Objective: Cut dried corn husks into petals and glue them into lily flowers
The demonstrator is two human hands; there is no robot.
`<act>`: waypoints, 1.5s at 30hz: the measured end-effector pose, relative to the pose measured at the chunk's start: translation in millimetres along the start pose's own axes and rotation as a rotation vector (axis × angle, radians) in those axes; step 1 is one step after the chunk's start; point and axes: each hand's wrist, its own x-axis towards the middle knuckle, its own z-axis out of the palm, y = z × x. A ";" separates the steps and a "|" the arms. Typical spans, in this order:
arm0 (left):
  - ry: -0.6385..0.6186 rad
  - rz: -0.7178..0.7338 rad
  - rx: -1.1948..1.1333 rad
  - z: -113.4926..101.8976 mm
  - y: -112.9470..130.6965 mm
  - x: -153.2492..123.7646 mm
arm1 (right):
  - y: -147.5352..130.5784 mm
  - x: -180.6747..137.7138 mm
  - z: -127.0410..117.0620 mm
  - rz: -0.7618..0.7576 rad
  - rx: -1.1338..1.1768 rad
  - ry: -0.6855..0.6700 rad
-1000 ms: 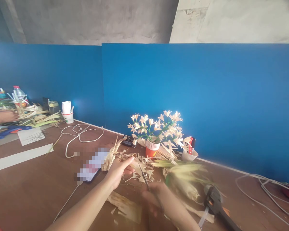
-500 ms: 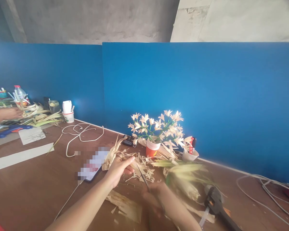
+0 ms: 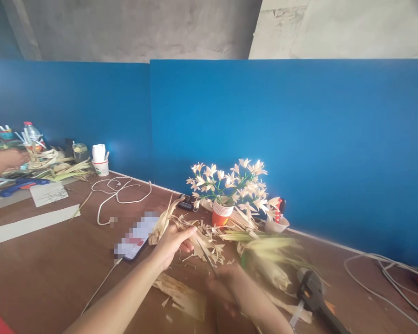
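Observation:
My left hand (image 3: 176,242) is closed in a pinch, thumb on top, on a piece of dry corn husk (image 3: 202,242). Its outline blends into the scraps behind it. My right hand (image 3: 226,287), smeared by motion, is wrapped round scissors (image 3: 206,256), whose blades point up toward my left fingertips. Husk scraps (image 3: 216,255) lie under and around both hands, and a flat dry husk (image 3: 181,297) rests below them. Just behind stands an orange paper cup (image 3: 222,216) with pale husk flowers (image 3: 245,183) on green stems.
A glue gun (image 3: 313,294) lies at right, beside a corn cob in its husk (image 3: 273,266). A phone (image 3: 137,239) and white cable (image 3: 116,192) are at left. Further left, another person's hand (image 3: 7,160) works among husks. A blue partition (image 3: 282,120) runs behind.
The view has shifted slightly. My hands, the husk and the scissors keep nearly the same positions. The other person's hand at far left has moved a little to the left.

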 end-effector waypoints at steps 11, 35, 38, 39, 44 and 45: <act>-0.053 0.034 0.105 -4.0 -4.4 5.7 | 2.6 0.0 -1.9 0.004 -0.034 -0.019; -0.153 0.124 0.329 -8.6 -10.3 12.8 | -2.3 -4.9 -10.0 0.072 -0.150 -0.097; -0.154 0.154 0.300 -9.3 -16.6 16.2 | -2.6 -5.2 -10.9 0.034 -0.171 -0.116; -0.154 0.163 0.298 -9.5 -18.5 17.0 | -3.0 -5.5 -11.1 0.022 -0.174 -0.124; -0.170 0.198 0.283 -9.2 -21.6 16.1 | -5.3 -6.1 -12.1 -0.020 -0.187 -0.154; -0.169 0.205 0.286 -8.9 -21.1 15.4 | -5.6 -6.0 -12.2 -0.026 -0.188 -0.155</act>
